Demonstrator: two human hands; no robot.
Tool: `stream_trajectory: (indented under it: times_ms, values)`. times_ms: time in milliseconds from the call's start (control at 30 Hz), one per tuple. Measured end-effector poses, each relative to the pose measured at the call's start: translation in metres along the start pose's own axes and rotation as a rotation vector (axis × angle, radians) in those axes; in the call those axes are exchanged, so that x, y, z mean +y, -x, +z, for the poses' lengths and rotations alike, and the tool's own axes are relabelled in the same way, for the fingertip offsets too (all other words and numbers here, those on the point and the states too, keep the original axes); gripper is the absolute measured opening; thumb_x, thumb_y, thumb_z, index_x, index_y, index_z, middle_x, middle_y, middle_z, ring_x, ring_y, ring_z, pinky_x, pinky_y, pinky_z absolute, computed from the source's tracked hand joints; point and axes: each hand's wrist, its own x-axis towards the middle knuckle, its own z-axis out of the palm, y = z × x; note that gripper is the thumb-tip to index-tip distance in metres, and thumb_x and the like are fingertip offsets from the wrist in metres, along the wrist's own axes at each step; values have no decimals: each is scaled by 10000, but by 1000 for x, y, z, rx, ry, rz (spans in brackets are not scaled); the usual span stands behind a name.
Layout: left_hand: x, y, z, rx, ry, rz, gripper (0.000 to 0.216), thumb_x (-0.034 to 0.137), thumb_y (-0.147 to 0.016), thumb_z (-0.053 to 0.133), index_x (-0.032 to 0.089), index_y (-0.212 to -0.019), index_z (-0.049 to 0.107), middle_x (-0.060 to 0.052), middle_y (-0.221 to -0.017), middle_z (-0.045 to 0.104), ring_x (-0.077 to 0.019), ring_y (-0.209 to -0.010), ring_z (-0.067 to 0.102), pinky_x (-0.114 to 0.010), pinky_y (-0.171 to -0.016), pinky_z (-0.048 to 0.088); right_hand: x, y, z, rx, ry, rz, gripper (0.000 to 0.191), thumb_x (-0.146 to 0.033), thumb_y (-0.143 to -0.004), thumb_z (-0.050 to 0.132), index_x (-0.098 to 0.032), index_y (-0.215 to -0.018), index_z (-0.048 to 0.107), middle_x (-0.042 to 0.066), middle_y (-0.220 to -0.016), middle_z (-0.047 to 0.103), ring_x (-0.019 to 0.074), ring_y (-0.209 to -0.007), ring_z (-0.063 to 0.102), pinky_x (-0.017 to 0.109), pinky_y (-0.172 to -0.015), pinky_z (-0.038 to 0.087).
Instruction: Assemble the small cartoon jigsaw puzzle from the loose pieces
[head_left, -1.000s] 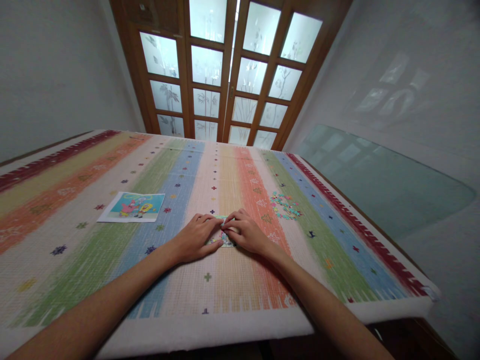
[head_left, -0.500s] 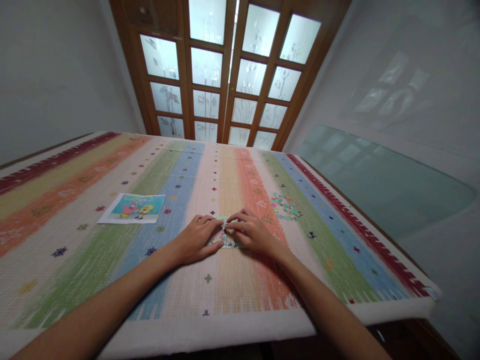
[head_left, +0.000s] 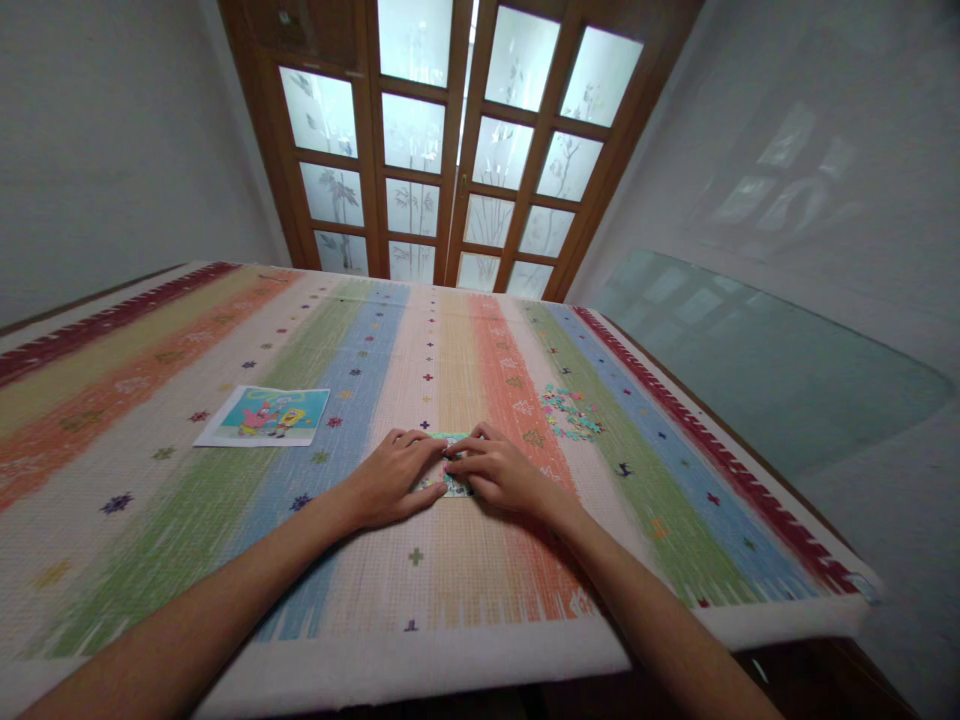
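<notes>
A small block of joined jigsaw pieces (head_left: 453, 487) lies on the striped tablecloth (head_left: 225, 500), mostly hidden under my fingers. My left hand (head_left: 394, 480) rests flat on its left side, fingers spread over it. My right hand (head_left: 500, 473) presses on its right side, with fingertips pinched at a piece near the middle. A heap of loose jigsaw pieces (head_left: 571, 412) sits to the right of my right hand. A printed cartoon picture (head_left: 266, 415) lies farther off to the left.
The table's near edge (head_left: 420, 665) runs below my forearms, its right edge (head_left: 750, 450) close to a grey wall. Wooden doors with frosted glass panes (head_left: 450, 150) stand behind the far edge.
My right hand's fingers have shifted slightly over the joined pieces. My left hand stays in place.
</notes>
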Motion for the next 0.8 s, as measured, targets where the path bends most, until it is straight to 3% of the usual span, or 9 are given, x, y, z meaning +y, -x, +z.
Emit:
stream_trajectory:
  times_ms: [433, 633, 800]
  values:
    - [1, -1, -1, 5, -17, 13, 326, 372, -984, 541, 183, -1249, 563, -121, -1247, 679, -310, -1169, 598, -464, -983, 421, 0, -1, -1, -37, -7, 23, 234, -132, -976, 586, -221, -1064, 783, 58, -1177, 768, 234, -953, 591, 414, -909, 468]
    - [0, 0, -1, 3, -3, 6, 383, 395, -997, 541, 188, -1318, 531, -119, -1263, 677, -310, -1183, 593, -461, -993, 410, -2, 0, -7, 6, -73, 96, 283, -77, -968, 528, -194, -1095, 752, 55, -1029, 784, 226, -923, 577, 381, -877, 483]
    - [0, 1, -1, -5, -2, 9, 427, 377, -994, 552, 186, -1372, 492, -122, -1312, 662, -312, -1211, 581, -465, -999, 405, 0, 0, -11, 57, -55, 45, 236, -152, -1010, 552, -200, -1076, 774, 74, -1160, 770, 230, -1004, 592, 411, -933, 473]
